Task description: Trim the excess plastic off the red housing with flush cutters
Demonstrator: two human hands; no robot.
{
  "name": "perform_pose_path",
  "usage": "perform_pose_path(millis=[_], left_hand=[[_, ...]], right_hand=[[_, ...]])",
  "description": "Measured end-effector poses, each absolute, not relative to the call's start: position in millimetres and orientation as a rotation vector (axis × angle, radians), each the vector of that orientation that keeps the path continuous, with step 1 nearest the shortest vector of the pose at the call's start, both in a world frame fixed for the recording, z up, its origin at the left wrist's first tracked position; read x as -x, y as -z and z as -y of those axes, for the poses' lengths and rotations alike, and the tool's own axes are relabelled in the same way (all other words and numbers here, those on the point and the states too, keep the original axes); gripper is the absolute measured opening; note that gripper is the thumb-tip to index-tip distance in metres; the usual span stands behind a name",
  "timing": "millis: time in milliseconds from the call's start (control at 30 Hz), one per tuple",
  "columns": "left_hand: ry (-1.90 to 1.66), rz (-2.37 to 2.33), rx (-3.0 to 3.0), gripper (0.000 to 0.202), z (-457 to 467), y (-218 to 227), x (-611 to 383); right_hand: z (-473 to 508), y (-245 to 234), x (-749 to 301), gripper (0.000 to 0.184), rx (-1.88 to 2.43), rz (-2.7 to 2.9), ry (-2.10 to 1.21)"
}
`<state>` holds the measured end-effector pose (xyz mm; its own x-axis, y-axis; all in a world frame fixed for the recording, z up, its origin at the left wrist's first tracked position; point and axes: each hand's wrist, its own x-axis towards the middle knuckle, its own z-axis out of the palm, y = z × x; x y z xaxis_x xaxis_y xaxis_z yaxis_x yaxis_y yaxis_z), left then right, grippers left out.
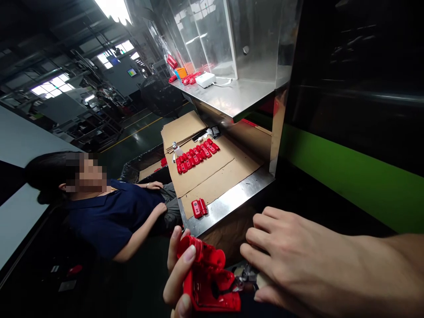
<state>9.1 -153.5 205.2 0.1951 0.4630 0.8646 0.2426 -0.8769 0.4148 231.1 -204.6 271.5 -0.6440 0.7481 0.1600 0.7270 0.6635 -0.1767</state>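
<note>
My left hand [177, 276] grips a red plastic housing [208, 278] at the bottom of the view, thumb and fingers wrapped round its left side. My right hand [291, 260] reaches in from the right with curled fingers and holds a small metal tool [245, 279] against the housing's right side. On the cardboard-covered steel bench [228, 203] ahead lie two red parts [199, 207] near the front edge. A row of several red parts [197, 155] lies farther back.
A co-worker in a dark blue shirt [112, 212] sits to the left of the bench. An upper steel shelf [232, 95] carries a white box [206, 79] and more red parts [188, 78]. A clear panel stands above it; a green-striped dark wall [357, 176] is on the right.
</note>
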Motion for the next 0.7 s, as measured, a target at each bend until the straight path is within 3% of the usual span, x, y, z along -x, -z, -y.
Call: perform_pose_path(millis=[100, 200, 333, 433, 600, 700], left_hand=[[-1.844, -0.530, -2.242, 0.034, 149, -208, -6], [-1.656, -0.483, -2.044, 0.022, 143, -202, 14], [-1.383, -0.443, -2.039, 0.042, 135, -197, 48], [-1.348, -0.458, -2.017, 0.041, 133, -198, 53], [-1.697, -0.607, -1.974, 0.020, 143, -197, 9], [-1.919, -0.600, -2.105, 0.025, 147, -196, -17]], right_hand=[[203, -273, -229, 0.033, 1.205, 2.678, -0.063], [199, -277, -229, 0.034, 1.204, 2.749, -0.064], [195, -280, -232, 0.033, 1.130, 2.734, -0.084], [194, -278, -235, 0.031, 1.114, 2.710, -0.162], [192, -277, -235, 0.029, 1.074, 2.780, -0.234], [190, -280, -234, 0.029, 1.084, 2.832, -0.267]])
